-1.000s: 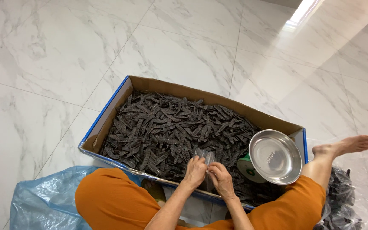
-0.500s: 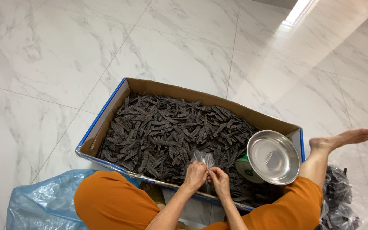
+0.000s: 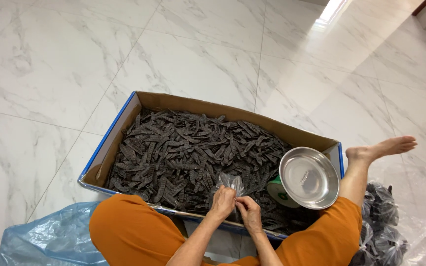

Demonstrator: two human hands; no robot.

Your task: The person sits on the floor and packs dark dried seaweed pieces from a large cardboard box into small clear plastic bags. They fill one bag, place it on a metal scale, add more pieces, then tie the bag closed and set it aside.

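right between my two hands is a small clear plastic bag point(image 3: 231, 183). it is thin and crinkly and shiny, and its top sticks up above my fingers in a little bunch. i can see dark bits through it, but i cannot tell how full it is. my left hand point(image 3: 223, 202) is closed around the bag, pinching it tight. my right hand point(image 3: 249, 212) is just beside my left hand, touching it, and its fingers pinch the bag too. so my hands are close together, both clamped on the bag.

under my hands and out past them is a big cardboard box point(image 3: 124, 120) with a blue edge. it is full of dark brown pods point(image 3: 183, 148), long and flat and bumpy, all piled up. the bag is held over the near side of the box.

off to the right of my right hand is a round shiny metal bowl point(image 3: 309, 177), sitting on a green and white can point(image 3: 276, 189) in the box corner. my bare foot point(image 3: 383, 148) is past that. near my right knee are tied bags of dark pods point(image 3: 383, 226). down by my left knee is a blue plastic sheet point(image 3: 45, 239). my orange trousers point(image 3: 134, 231) are on both sides of my arms. all of it is on a white marble floor point(image 3: 50, 59).
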